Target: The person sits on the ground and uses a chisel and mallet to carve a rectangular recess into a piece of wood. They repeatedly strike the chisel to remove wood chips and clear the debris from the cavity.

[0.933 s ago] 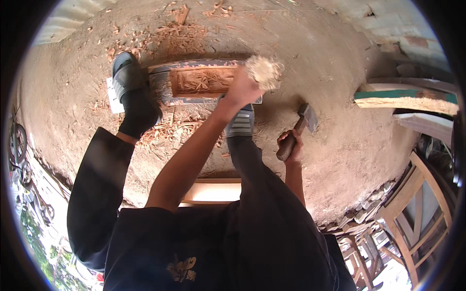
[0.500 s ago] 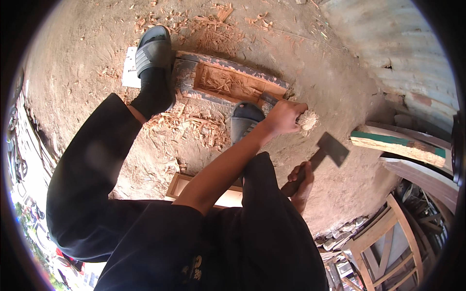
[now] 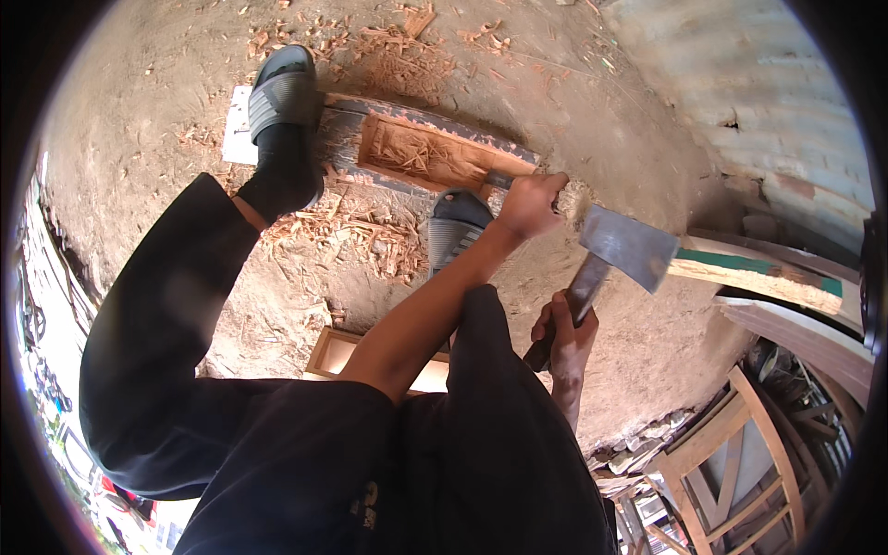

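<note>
Hatchet with a broad grey steel head and a dark wooden handle is raised above the dirt floor, at the right of centre in the head view. The right hand has its grip clenched around the lower part of the handle, and the blade end points up and to the right.

Just left of the steel head, the left hand has its grip closed on a pale, fibrous clump; what the clump is made of cannot be told. That arm stretches forward, bare from the elbow.

Beyond the left hand, a long wooden block lies on the floor, with a rectangular hollow cut into its top and reddish shavings inside. One foot in a dark sandal rests on the block's left end; a second sandal is planted against its near side, close beneath the left hand.

Wood chips are scattered on the floor around the block. A light wooden frame lies near the person's black trousers. Wooden chair frames are stacked at the lower right.
</note>
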The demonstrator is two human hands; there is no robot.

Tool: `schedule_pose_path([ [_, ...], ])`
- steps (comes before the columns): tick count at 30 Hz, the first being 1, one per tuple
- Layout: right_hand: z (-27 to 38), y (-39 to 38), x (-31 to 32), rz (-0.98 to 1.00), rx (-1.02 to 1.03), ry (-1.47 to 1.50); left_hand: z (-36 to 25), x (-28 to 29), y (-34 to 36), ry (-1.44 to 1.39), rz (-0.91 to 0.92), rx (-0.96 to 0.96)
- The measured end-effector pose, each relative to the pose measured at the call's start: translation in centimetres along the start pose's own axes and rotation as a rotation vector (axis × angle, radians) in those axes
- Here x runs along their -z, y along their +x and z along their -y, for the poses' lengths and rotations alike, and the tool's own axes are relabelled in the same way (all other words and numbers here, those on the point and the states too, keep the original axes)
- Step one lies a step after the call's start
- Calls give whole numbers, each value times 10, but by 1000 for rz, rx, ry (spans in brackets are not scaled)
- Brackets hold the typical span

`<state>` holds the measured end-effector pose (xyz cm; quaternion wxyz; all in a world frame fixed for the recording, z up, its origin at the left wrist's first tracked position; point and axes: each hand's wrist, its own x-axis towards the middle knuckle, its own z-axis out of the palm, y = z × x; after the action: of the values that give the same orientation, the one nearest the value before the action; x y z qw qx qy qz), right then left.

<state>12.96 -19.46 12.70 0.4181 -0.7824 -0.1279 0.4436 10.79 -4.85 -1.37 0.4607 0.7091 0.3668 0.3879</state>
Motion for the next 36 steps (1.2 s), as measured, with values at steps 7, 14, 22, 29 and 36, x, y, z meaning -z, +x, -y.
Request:
schedule_pose_path([
  [7, 63, -13, 11, -249, 370, 266, 6, 4, -3, 2, 32, -25],
  [14, -1, 9, 2, -29, 222, -127, 7, -3, -5, 2, 26, -32],
  [22, 12, -4, 26, -171, -94, 188, 11, 4, -3, 67, 90, -56],
  [29, 66, -25, 46, -465, 221, 469, 4, -18, 2, 125, 182, -116],
  [36, 33, -31, 25, -438, 16, 325, 16, -30, -7, 265, 279, -186],
])
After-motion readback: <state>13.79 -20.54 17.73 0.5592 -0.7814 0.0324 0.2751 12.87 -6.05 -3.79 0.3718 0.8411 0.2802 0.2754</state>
